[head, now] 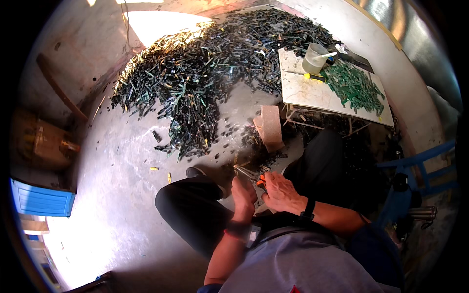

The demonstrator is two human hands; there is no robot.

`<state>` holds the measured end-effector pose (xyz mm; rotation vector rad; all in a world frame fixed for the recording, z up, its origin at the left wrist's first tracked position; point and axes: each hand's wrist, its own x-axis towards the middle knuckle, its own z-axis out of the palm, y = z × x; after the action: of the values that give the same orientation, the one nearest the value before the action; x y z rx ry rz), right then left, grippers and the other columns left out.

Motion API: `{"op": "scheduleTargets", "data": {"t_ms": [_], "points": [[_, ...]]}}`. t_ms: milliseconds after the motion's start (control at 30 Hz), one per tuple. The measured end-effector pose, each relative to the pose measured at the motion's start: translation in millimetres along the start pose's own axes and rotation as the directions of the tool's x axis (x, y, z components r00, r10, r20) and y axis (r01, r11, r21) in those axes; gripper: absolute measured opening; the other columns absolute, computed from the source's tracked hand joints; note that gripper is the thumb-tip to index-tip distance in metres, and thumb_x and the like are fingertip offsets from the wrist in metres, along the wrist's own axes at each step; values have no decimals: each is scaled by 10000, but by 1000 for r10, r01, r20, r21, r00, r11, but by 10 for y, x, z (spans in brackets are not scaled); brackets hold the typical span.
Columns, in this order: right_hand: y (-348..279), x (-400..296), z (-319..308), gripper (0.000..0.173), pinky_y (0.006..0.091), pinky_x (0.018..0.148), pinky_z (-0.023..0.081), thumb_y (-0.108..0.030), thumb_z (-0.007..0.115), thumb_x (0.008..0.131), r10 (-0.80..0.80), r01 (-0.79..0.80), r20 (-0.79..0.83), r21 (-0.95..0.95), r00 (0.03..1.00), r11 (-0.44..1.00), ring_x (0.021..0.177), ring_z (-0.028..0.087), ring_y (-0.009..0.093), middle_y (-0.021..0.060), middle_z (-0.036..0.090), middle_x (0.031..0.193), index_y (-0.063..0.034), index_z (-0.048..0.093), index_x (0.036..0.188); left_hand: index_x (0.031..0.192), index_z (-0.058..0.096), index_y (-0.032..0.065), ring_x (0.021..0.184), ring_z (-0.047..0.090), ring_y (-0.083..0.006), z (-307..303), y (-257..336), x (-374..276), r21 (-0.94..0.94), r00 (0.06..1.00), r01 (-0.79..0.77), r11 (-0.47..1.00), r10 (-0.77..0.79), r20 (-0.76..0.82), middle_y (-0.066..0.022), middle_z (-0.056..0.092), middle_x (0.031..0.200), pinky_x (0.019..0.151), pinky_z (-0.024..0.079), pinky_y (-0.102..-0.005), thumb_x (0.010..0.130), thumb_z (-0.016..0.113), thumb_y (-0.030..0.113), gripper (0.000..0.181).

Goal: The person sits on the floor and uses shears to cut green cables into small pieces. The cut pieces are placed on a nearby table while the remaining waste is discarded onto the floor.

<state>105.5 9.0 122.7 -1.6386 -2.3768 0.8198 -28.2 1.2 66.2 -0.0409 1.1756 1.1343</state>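
My left hand is curled in front of my lap, its fingertips on a small, blurred strip of yellowish colour. Close beside it, my right hand grips a hand tool with orange and black handles, probably pliers. Thin pale metallic lines run from the handles towards the left fingertips; blur hides whether they are the tool's jaws or wires. Just beyond both hands, dark scraps litter the floor by a rough brick-like block.
A large heap of dark narrow electronic scrap covers the floor ahead. To the right, a low white-topped table carries green circuit-board strips, a yellow-black screwdriver and a translucent cup. A blue chair frame stands at right.
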Motion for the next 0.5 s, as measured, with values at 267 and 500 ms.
{"op": "scheduleTargets", "data": {"t_ms": [267, 500], "points": [[-84, 21, -80, 308, 459, 737, 485, -157, 559, 727, 74, -88, 151, 82, 986, 993, 859, 599, 395, 246, 587, 898, 47, 482, 945, 576, 418, 93, 402, 358, -123, 21, -140, 87, 285, 927, -335, 898, 368, -69, -3, 411, 487, 399, 258, -296, 960, 305, 336, 468], [-49, 112, -94, 304, 465, 717, 489, -150, 578, 723, 61, -91, 234, 117, 970, 989, 807, 612, 414, 258, 611, 839, 65, 499, 923, 568, 417, 104, 377, 344, -131, -36, -180, 97, 244, 942, -289, 926, 320, -99, 7, 395, 485, 374, 236, -295, 945, 305, 408, 497]]}}
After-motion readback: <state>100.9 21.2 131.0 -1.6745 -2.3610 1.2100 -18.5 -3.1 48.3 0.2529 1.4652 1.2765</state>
